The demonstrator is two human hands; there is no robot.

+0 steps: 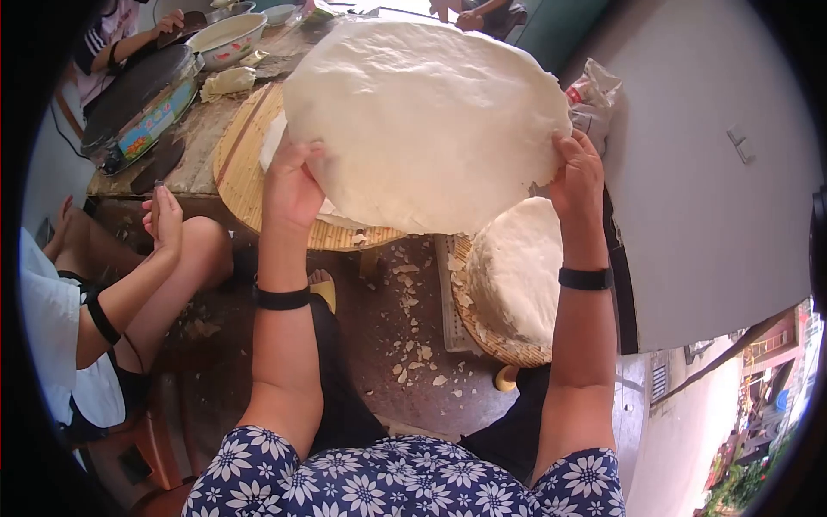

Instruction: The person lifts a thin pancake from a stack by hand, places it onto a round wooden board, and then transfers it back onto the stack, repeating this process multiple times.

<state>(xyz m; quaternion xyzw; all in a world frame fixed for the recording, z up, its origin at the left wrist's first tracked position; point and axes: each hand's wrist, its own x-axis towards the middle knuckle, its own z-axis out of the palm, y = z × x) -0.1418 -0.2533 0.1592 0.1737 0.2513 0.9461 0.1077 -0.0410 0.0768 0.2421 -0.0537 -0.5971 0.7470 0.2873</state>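
Observation:
A large, thin, pale round flatbread sheet (422,121) is held up in front of me. My left hand (295,183) pinches its lower left edge, thumb on the near face. At its right edge my right hand (575,172) grips it between thumb and fingers. Behind the sheet lies a round woven bamboo tray (245,164), with more pale sheets partly hidden on it. Below and to the right, a thick round stack of sheets (521,271) rests in a woven basket (482,336).
A round black griddle (138,95) and an enamel basin (228,41) stand on the table (194,155) at the left. A seated person (129,293) is close on my left; other people are beyond the table. Crumbs (413,345) litter the floor. A white panel (706,172) stands at the right.

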